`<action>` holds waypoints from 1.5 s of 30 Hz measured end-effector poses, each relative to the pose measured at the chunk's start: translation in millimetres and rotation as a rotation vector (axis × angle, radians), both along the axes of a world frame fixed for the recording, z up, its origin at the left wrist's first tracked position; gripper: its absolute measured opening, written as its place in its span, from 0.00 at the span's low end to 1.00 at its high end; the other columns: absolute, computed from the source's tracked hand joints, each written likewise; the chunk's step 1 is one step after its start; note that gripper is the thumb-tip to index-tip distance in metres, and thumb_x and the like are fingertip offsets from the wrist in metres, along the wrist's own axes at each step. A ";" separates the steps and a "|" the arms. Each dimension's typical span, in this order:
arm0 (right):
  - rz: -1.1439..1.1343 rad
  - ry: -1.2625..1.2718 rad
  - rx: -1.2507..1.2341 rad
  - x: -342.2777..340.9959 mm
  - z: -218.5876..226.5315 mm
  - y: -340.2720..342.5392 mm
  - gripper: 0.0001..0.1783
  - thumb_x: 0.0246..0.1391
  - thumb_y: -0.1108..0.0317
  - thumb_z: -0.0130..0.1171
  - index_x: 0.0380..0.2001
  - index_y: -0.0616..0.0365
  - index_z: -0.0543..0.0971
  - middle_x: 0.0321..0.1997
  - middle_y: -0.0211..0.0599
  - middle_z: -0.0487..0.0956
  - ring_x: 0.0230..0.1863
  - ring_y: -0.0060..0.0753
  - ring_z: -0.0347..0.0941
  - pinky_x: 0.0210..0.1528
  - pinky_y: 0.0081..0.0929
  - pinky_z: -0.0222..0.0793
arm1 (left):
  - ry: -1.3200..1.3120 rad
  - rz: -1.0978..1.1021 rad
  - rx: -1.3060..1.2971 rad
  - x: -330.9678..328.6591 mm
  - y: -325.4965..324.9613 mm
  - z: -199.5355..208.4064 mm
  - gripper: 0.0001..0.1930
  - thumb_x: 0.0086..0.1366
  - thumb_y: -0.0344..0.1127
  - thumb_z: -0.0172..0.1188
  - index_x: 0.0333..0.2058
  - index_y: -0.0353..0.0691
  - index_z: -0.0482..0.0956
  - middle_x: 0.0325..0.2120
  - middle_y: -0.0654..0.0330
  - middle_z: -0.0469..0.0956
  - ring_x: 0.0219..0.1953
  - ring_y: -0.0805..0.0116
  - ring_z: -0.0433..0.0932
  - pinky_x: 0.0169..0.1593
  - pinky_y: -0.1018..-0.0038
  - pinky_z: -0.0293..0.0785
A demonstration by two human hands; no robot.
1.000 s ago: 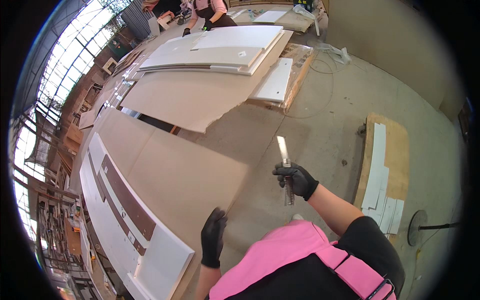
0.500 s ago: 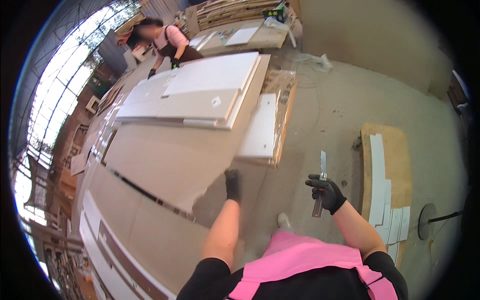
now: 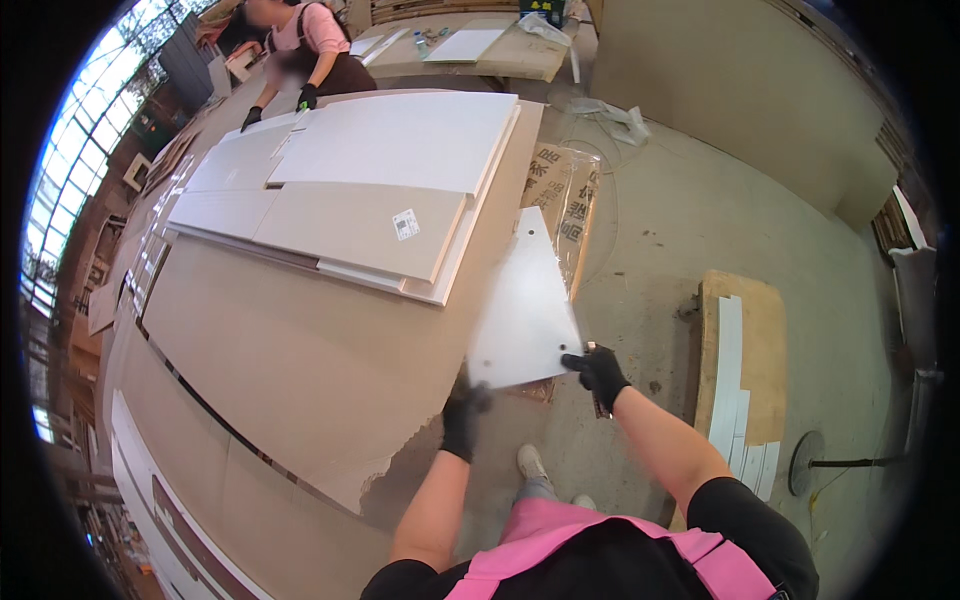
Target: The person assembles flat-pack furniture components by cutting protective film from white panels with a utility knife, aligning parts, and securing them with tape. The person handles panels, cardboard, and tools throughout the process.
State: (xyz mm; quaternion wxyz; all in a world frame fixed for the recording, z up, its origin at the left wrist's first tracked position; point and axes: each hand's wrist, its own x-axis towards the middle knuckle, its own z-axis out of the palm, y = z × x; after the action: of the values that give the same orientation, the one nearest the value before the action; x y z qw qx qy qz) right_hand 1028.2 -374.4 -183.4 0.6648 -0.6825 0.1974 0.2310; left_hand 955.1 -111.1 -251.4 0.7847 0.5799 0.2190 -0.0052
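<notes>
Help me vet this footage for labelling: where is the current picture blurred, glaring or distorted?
Head view: the left hand and the left edge of the white panel look smeared; head view: the windows at upper left glare with daylight; head view: fisheye distortion bows their frames, and black fills the picture's corners.

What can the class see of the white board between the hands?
The white board is flat, smooth and rigid-looking, with dark spots near corners. It looks tilted and narrower at its far end. The right hand holds its near right corner; the blurred left hand is at the near left. A brown wrapped package shows behind it.
</notes>
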 end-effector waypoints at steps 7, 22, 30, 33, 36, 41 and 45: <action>0.121 -0.005 0.072 -97.2 31.2 -132.4 0.11 0.53 0.69 0.63 0.23 0.55 0.71 0.15 0.26 0.66 0.14 0.19 0.60 0.17 0.22 0.56 | 0.063 -0.375 -0.186 -67.7 -89.8 105.1 0.16 0.65 0.35 0.56 0.50 0.39 0.74 0.32 0.66 0.73 0.31 0.74 0.73 0.35 0.75 0.71; 0.507 -0.582 0.118 -131.0 143.3 -178.8 0.19 0.58 0.62 0.55 0.49 0.61 0.76 0.27 0.23 0.74 0.16 0.13 0.60 0.17 0.16 0.55 | -0.342 -0.075 0.059 -243.7 -141.8 219.2 0.16 0.60 0.45 0.65 0.37 0.38 0.78 0.29 0.66 0.76 0.32 0.77 0.72 0.37 0.76 0.70; 0.869 -0.506 0.555 -222.6 148.6 19.8 0.22 0.62 0.62 0.53 0.55 0.64 0.72 0.41 0.41 0.80 0.18 0.16 0.66 0.20 0.16 0.60 | -0.419 0.827 -0.113 -483.3 -122.4 226.2 0.19 0.64 0.41 0.60 0.50 0.37 0.74 0.43 0.62 0.79 0.43 0.71 0.78 0.46 0.71 0.75; 1.080 -0.538 0.483 -279.1 136.7 63.7 0.19 0.61 0.61 0.52 0.49 0.65 0.75 0.43 0.43 0.79 0.17 0.18 0.67 0.20 0.17 0.60 | -0.472 1.066 -0.044 -572.5 -94.3 203.5 0.19 0.64 0.40 0.59 0.50 0.36 0.74 0.42 0.61 0.79 0.42 0.70 0.79 0.45 0.71 0.76; 1.173 -0.447 0.484 -335.6 124.6 108.8 0.20 0.61 0.61 0.52 0.48 0.66 0.75 0.38 0.40 0.80 0.17 0.20 0.68 0.18 0.18 0.61 | -0.290 1.247 0.136 -654.9 -60.7 177.7 0.14 0.65 0.41 0.58 0.46 0.40 0.78 0.39 0.63 0.80 0.40 0.71 0.79 0.43 0.73 0.76; 1.248 -0.265 0.482 -426.1 117.9 186.3 0.16 0.57 0.66 0.54 0.43 0.67 0.77 0.46 0.42 0.78 0.17 0.23 0.69 0.19 0.19 0.63 | -0.311 1.397 -0.035 -751.9 -11.0 154.4 0.16 0.65 0.40 0.57 0.47 0.37 0.77 0.44 0.60 0.79 0.46 0.70 0.78 0.50 0.70 0.75; 1.284 -0.262 0.469 -466.7 122.1 216.1 0.20 0.57 0.67 0.53 0.50 0.70 0.73 0.36 0.42 0.80 0.16 0.21 0.67 0.19 0.17 0.61 | -0.287 1.542 -0.097 -774.7 16.5 156.2 0.17 0.64 0.46 0.58 0.33 0.35 0.79 0.27 0.61 0.77 0.30 0.73 0.76 0.38 0.74 0.74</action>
State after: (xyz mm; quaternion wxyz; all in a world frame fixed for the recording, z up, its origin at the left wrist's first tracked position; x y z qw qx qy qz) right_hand 561.5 -158.3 -61.3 0.5448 -0.5245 -0.3825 0.5308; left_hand 180.4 -94.7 -95.2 0.6121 0.2244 0.4555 0.6063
